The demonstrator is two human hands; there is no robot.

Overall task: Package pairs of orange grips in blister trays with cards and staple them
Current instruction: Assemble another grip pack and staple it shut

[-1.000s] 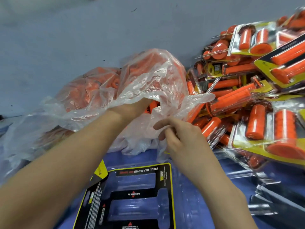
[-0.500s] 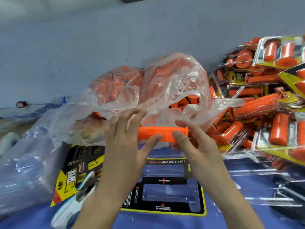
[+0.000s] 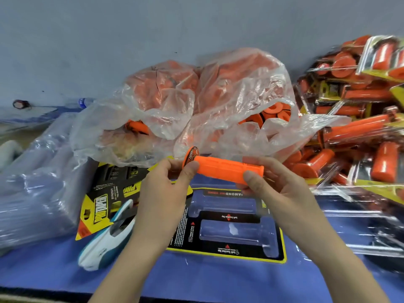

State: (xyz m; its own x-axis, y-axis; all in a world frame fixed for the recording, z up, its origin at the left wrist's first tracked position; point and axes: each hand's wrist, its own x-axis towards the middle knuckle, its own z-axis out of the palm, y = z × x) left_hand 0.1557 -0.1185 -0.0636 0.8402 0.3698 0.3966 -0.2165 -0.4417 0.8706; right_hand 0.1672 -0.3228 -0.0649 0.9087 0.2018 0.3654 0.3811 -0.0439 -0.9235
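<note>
Item held: one orange grip (image 3: 223, 171), lying near level, its right end slightly lower. The flanged end with the printed face points to 9 o'clock, the plain end to 3 o'clock.

Left hand (image 3: 162, 193): thumb and fingers are curled and pinch the flanged end. Right hand (image 3: 277, 191): thumb and fingers are curled and pinch the plain end. Both holds are narrow, on the grip alone.

At 6 o'clock of the grip, apart from it, a blister tray (image 3: 225, 206) lies flat over a black, yellow-edged backing card (image 3: 227, 251). Both of its long cavities hold nothing.

At 7 o'clock, a white and teal stapler (image 3: 105, 241) lies on the blue table top (image 3: 196, 278), partly over a stack of yellow-black printed cards (image 3: 102, 193).

At 12 o'clock, a clear plastic bag (image 3: 240, 101) of loose orange grips stands with its mouth open. A second bag (image 3: 157, 95) of the same stock sits just beside it at 11 o'clock.

At 3 o'clock, a pile of finished packs (image 3: 354, 132) is heaped against the wall.

At 9 o'clock, a clear-wrapped bundle (image 3: 37, 182) sits on the table; its contents cannot be made out.
</note>
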